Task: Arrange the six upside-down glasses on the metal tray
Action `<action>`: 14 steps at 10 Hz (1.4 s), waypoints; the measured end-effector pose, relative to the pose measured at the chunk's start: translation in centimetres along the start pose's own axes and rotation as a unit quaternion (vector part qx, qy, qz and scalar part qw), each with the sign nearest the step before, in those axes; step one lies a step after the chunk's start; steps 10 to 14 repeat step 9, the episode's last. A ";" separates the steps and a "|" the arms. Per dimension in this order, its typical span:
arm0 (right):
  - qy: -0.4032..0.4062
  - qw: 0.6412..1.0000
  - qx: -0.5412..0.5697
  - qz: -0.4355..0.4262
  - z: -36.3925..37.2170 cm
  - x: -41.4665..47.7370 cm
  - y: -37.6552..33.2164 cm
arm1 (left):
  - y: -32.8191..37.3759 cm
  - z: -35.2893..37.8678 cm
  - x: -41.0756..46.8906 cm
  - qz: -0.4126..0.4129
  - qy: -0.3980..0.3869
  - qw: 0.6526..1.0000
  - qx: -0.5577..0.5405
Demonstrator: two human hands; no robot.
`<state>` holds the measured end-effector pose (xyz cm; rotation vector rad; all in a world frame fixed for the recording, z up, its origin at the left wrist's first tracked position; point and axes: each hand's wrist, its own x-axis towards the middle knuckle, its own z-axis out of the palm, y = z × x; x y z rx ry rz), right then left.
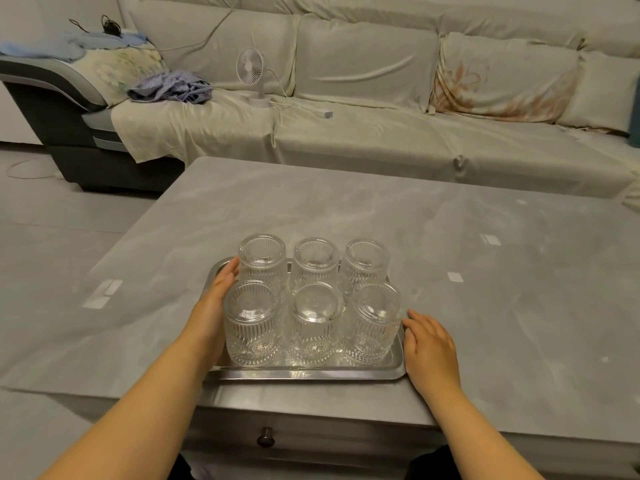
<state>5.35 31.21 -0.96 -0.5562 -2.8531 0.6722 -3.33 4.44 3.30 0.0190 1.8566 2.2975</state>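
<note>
Several clear ribbed glasses stand upside down on a metal tray (pixel 311 374), in two rows of three. The back row runs from the left glass (pixel 262 261) through the middle one (pixel 316 259) to the right one (pixel 367 259). In front stand the left (pixel 251 323), middle (pixel 314 320) and right glass (pixel 375 320). My left hand (pixel 216 299) lies flat along the tray's left side, fingers against the back left glass. My right hand (pixel 429 344) rests palm down at the tray's right rim, fingertips by the front right glass. Neither hand holds anything.
The tray sits near the front edge of a grey marbled table (pixel 485 271) with a drawer knob (pixel 266 437) below. Behind the table is a covered sofa (pixel 381 140) carrying a small white fan (pixel 251 76), a cable and crumpled clothes (pixel 169 87).
</note>
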 end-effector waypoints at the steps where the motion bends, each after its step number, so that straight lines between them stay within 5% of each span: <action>1: 0.000 1.000 0.001 0.002 -0.1 0.0 0.0 | -0.1 0.1 0.0 0.002 0.007 1.000 0.012; 3: 0.006 1.000 0.010 0.001 -0.2 0.0 -0.2 | -0.2 0.0 -1.5 0.029 0.099 0.987 0.122; 4: 0.008 1.000 0.014 0.001 -0.3 -0.1 -0.2 | -0.9 -1.6 -2.7 0.102 0.144 0.934 0.310; 6: 0.002 1.000 0.021 0.007 -0.2 -0.1 -0.2 | -2.9 -5.7 -4.0 0.046 0.102 0.833 0.542; 8: 0.021 0.997 0.076 0.026 -0.3 -0.6 -0.4 | -3.6 -6.0 -3.9 0.047 0.086 0.800 0.592; 9: 0.075 0.955 0.265 0.113 -2.1 -0.7 -1.5 | -3.9 -6.3 -3.7 0.057 0.087 0.790 0.604; 14: 0.075 0.955 0.265 0.113 -2.1 -0.7 -1.5 | -3.9 -6.3 -3.7 0.057 0.087 0.790 0.604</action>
